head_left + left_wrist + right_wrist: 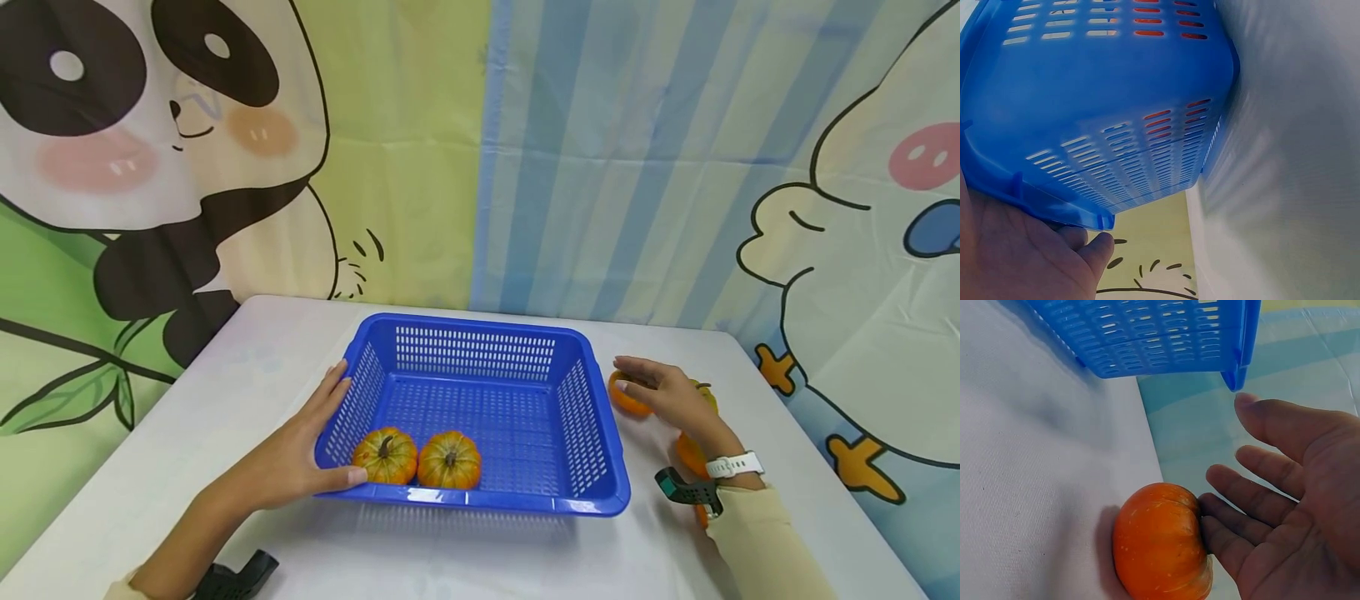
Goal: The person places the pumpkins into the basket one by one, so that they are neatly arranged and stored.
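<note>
A blue plastic basket [517, 433] with slotted walls stands on the table. Inside it, two small orange-and-green striped pumpkins [450, 461] sit side by side near the front left corner. My left hand [296, 450] grips the basket's left rim, thumb over the front corner and fingers along the side. To the right of the basket, my right hand [678, 404] hovers with extended fingers over an orange pumpkin [628, 400]. In the right wrist view, the lower fingertips meet the top of that pumpkin [1157, 544], while the thumb stands apart from it.
More pumpkins lie beneath and beside the right forearm: a yellowish one [707, 397] and an orange one [690, 454], both partly hidden. A white cloth covers the table [300, 550]. Behind it hangs a printed curtain [600, 167] with cartoon animals.
</note>
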The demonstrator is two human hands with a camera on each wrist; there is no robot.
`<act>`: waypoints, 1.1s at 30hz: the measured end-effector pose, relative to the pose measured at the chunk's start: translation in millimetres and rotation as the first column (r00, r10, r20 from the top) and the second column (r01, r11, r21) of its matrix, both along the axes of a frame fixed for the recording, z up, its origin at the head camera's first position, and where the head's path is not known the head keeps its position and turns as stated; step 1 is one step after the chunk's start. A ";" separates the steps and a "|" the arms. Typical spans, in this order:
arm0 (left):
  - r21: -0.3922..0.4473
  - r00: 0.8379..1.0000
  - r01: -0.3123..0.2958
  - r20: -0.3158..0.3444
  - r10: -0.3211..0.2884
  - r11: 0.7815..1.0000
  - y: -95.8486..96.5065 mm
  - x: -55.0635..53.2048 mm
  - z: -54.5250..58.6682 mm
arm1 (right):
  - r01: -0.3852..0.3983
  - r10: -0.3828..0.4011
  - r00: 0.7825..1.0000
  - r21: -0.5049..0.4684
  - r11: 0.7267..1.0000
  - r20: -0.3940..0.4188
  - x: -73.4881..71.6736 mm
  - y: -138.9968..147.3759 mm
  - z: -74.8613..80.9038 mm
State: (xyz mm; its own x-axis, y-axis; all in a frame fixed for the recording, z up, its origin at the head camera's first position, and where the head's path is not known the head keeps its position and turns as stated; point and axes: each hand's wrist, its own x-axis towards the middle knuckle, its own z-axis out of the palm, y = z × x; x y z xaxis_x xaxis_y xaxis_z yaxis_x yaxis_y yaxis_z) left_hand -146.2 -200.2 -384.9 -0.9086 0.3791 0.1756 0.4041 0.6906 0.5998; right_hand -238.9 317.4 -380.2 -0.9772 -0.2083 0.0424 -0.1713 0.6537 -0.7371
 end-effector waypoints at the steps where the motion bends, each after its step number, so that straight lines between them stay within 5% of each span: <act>1: 0.000 1.000 0.001 0.001 -0.001 1.000 0.1 -0.2 -0.1 | -0.010 0.010 1.000 0.005 1.000 -0.004 -0.4 0.0 -0.8; 10: 0.008 1.000 0.000 0.004 0.000 1.000 0.1 -0.3 -0.6 | -0.059 0.059 0.998 0.002 0.998 -0.018 2.0 -7.1 4.0; 20: 0.006 1.000 0.001 -0.002 -0.001 1.000 -0.2 -0.1 -0.9 | 0.150 -0.160 0.978 -0.085 0.985 -0.130 1.9 0.9 17.4; 33: 0.006 1.000 0.007 -0.006 -0.007 1.000 -1.2 -0.8 -0.9 | 0.194 -0.194 0.978 0.002 0.981 0.070 -10.8 6.7 6.9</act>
State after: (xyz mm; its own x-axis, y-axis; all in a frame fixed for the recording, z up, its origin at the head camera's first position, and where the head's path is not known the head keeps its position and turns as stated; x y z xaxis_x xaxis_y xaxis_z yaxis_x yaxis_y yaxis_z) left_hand -147.0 -201.4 -385.8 -0.9047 0.3844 0.1835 0.4127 0.6843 0.6012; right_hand -249.8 324.1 -373.3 -0.9995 -0.0141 -0.0267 0.0105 0.6662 -0.7457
